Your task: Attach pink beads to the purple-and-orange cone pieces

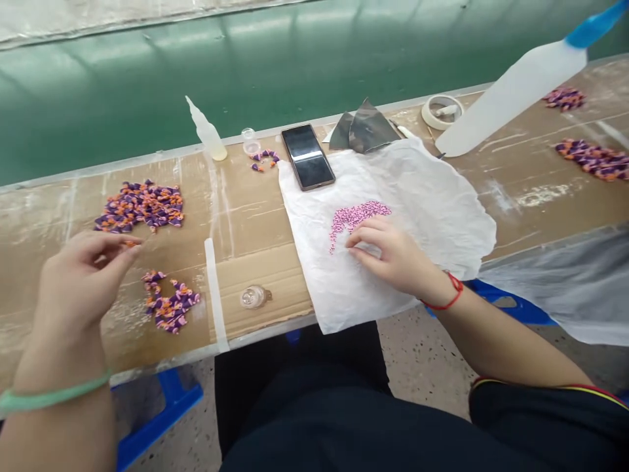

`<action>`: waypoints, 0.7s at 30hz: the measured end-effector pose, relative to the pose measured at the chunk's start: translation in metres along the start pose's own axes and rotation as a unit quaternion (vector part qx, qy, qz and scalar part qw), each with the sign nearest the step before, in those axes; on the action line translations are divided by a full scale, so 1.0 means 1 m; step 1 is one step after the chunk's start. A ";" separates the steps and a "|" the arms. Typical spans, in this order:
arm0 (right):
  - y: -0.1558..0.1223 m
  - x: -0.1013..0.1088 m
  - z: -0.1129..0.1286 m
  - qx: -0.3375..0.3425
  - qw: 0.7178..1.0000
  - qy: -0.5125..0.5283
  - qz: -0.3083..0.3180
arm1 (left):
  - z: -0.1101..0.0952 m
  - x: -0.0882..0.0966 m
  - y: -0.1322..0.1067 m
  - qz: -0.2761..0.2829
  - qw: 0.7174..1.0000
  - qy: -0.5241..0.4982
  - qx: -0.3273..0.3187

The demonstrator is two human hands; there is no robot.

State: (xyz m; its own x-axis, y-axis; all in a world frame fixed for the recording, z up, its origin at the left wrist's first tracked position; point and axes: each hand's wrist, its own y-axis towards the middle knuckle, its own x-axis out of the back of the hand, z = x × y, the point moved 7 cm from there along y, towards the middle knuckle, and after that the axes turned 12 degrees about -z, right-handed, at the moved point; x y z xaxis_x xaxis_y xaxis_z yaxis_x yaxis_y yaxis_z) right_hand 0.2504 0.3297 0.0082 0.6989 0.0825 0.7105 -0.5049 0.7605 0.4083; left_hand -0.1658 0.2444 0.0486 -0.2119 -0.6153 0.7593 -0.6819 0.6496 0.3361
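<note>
One orange piece (130,244) in the left fingers (119,263); right fingers (371,234) narrow, hold unclear, beside pink bits (361,211).

Your left hand (78,282) pinches an orange piece (130,244); your right hand (396,252) (red cord (455,283) on the wrist) is beside pink grains (358,215).

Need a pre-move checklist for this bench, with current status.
1. Left hand gripping a small orange piece: ok, at the fingertips.
2. Right hand holding a pink bit: cannot tell; fingertips are by the pink bits.
3. Pink bits contained on the white cloth: ok, loosely heaped.
4. Purple-and-orange pieces in one heap: not ok, several separate groups.
5. Phone clear of the pink bits: ok.
6. Small clear jar filled: cannot tell.
</note>
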 end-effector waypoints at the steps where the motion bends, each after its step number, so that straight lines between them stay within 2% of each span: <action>1: -0.001 -0.003 0.000 0.010 1.000 -0.010 0.011 | 0.001 0.005 -0.006 -0.006 0.999 -0.039 0.001; 3: -0.002 -0.009 0.000 0.023 0.999 -0.020 0.029 | 0.005 0.011 -0.020 0.001 0.992 -0.122 0.021; 7: -0.002 -0.020 0.003 0.017 0.999 -0.012 0.045 | 0.004 0.008 -0.049 0.082 0.951 -0.286 0.078; 9: -0.002 -0.024 0.005 0.012 0.999 -0.015 0.039 | -0.005 0.005 -0.064 0.126 0.932 -0.323 0.105; 12: -0.001 -0.027 0.009 0.019 0.999 -0.022 0.030 | -0.019 0.003 -0.085 0.163 0.917 -0.343 0.126; 17: -0.002 -0.029 0.013 0.028 0.999 -0.017 0.036 | -0.024 0.002 -0.109 0.183 0.906 -0.353 0.147; 21: -0.003 -0.028 0.012 0.015 0.999 -0.023 0.020 | -0.020 0.006 -0.122 0.143 0.908 -0.362 0.158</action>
State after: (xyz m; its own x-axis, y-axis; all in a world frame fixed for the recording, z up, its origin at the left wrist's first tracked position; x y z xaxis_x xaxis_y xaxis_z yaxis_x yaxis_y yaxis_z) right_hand 0.2261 0.3175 -0.0063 0.6548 0.0817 0.7513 -0.5471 0.7371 0.3967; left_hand -0.0693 0.1704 0.0233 -0.7386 -0.6474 0.1879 -0.6685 0.7394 -0.0803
